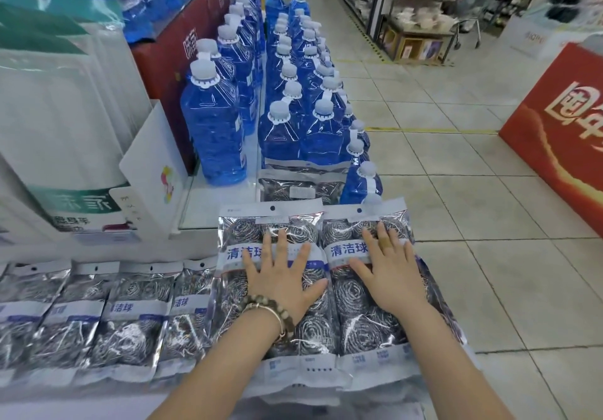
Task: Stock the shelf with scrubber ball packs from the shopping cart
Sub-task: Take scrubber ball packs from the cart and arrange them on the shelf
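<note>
Left hand [283,281] flat on left scrubber ball pack [270,285], fingers [268,250] spread apart, not gripping. Right hand [388,272] flat on right scrubber ball pack [372,289], fingers spread. Both packs side by side atop shelf [195,243]. Row of packs [98,315] left. Blue bottles [293,99] far.

Ahead of me the blue liquid bottles [213,132] with pale caps stand in long rows on the floor display. Left of them rises a stack of white packs with green labels [62,119]. Well to their right, across the tiled floor [440,165], sits a red display box [561,132]; beyond them, crockery shelves [414,11].
</note>
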`<state>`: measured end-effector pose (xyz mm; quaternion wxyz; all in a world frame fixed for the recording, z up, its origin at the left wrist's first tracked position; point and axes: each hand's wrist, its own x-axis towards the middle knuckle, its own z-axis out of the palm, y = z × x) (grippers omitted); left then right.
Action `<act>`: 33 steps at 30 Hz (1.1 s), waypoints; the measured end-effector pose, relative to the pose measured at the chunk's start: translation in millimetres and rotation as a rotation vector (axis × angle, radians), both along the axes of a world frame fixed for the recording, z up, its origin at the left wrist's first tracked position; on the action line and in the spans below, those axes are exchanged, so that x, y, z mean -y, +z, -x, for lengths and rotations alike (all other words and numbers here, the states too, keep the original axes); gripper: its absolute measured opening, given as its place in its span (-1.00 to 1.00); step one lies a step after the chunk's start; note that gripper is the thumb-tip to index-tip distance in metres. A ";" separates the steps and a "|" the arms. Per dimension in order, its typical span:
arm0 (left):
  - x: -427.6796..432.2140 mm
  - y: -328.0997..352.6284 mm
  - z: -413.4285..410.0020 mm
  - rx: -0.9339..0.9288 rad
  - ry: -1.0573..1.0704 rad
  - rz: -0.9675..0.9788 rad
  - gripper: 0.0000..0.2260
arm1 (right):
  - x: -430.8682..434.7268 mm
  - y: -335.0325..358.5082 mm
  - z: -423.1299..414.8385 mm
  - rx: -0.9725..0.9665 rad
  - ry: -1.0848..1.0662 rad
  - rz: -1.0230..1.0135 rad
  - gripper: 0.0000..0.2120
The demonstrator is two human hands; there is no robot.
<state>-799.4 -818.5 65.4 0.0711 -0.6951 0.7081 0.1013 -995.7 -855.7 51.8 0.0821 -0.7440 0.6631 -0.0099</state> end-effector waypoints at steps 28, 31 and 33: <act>-58.2 38.1 -77.5 -0.549 0.161 0.248 -0.60 | -51.8 58.4 -94.2 0.467 0.144 0.017 -0.54; -95.1 40.3 -123.9 -0.562 0.240 0.304 -0.64 | -68.8 60.8 -142.7 0.439 0.275 -0.017 -0.58; -125.5 38.5 -158.2 -0.576 0.318 0.333 -0.64 | -80.6 59.5 -177.1 0.397 0.377 -0.046 -0.59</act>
